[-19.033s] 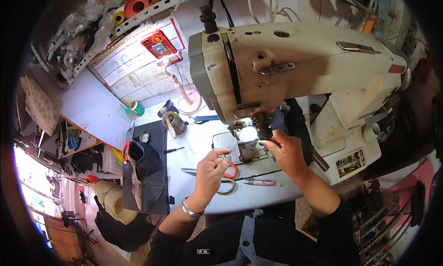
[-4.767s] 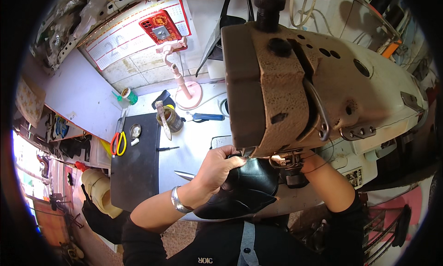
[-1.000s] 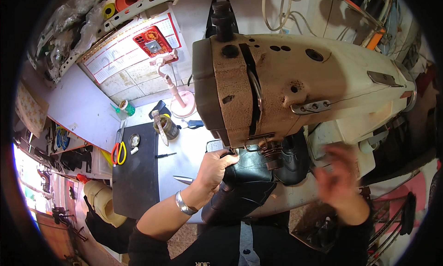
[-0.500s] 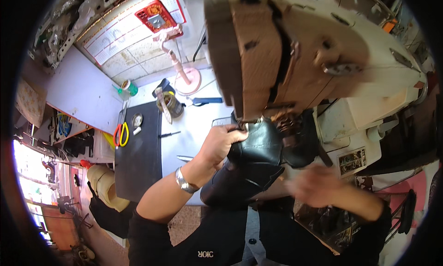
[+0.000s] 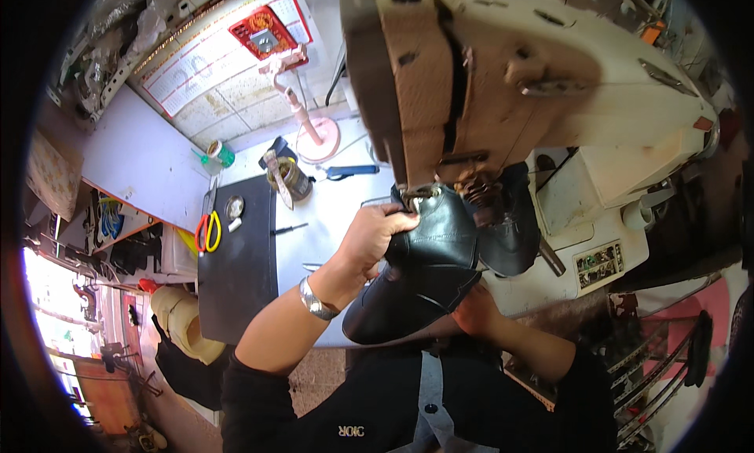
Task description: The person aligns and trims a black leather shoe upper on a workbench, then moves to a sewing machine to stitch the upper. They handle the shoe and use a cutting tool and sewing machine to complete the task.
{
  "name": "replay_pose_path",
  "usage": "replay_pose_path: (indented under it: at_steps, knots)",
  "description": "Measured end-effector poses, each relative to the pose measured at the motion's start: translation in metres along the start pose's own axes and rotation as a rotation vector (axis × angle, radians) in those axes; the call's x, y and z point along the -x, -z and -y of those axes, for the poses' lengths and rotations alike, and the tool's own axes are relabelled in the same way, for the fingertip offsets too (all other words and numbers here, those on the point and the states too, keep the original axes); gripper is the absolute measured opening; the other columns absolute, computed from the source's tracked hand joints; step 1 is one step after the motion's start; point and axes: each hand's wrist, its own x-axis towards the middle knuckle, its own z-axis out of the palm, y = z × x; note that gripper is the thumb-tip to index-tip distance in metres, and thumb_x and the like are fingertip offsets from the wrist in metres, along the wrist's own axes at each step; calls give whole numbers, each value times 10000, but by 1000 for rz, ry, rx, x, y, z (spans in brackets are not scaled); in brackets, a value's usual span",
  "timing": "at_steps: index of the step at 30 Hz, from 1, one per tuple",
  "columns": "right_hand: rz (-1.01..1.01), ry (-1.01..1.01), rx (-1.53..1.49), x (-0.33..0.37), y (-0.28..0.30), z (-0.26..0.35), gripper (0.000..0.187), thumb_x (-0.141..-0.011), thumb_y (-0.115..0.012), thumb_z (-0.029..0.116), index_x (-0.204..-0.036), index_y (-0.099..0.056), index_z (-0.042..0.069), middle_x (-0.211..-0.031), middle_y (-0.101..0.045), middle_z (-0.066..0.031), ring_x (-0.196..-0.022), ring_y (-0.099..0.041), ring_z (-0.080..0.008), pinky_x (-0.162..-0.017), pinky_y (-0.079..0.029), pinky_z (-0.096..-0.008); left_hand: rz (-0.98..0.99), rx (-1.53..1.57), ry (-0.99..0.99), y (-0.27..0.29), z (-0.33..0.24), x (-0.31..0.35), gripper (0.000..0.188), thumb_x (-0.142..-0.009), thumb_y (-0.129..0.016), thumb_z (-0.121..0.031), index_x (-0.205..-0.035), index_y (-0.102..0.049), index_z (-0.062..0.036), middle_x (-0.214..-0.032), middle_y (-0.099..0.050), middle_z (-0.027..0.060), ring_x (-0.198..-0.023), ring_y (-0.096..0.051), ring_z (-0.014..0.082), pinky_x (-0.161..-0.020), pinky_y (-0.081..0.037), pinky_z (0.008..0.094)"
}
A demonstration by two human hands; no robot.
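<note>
My left hand (image 5: 375,237), with a silver cuff on its wrist, pinches the edge of a black leather boot (image 5: 433,237) between thumb and fingers. That edge lies right at the needle area of a worn brown and cream sewing machine (image 5: 510,84), whose head hangs over it. The boot's dark shaft is folded toward me at the table's front edge. My right hand (image 5: 475,308) is at the underside of the boot, on its right; its fingers are hidden there. A second black shoe-shaped piece (image 5: 514,245) shows right of the needle area; whether it joins the boot I cannot tell.
A black mat (image 5: 236,288) on the left carries yellow-and-red scissors (image 5: 208,231) and a small round tin (image 5: 234,208). Behind are a jar with a brush (image 5: 292,178), a blue-handled tool (image 5: 351,171) and a pink stand (image 5: 318,140). A parts tray (image 5: 599,267) sits at right.
My right hand has moved left, from the open space at the right to under the boot. My left hand keeps its pinch with barely any shift.
</note>
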Motion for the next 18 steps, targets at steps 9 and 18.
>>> replay_pose_path:
  at_steps: [9, 18]
  knots:
    - [-453, -431, -144, -18, 143, -1, 234, -812, -633, 41, -1042, -595, 20, -849, -620, -137, -715, -624, -303, -596, -495, -401, 7, 55, 46, -1, -5, 7, 222, -849, -663, -37, -1045, -660, 68, -883, -684, 72, -717, -633, 120, -669, -520, 234]
    - [-380, -144, -110, -127, 164, -6, 299, -702, -773, 102, -989, -695, 82, -958, -660, -93, -897, -633, -307, -716, -524, -386, 44, 53, 57, -1, -5, 8, 266, -856, -647, -40, -1090, -640, 86, -883, -688, 87, -705, -649, 116, -594, -519, 223]
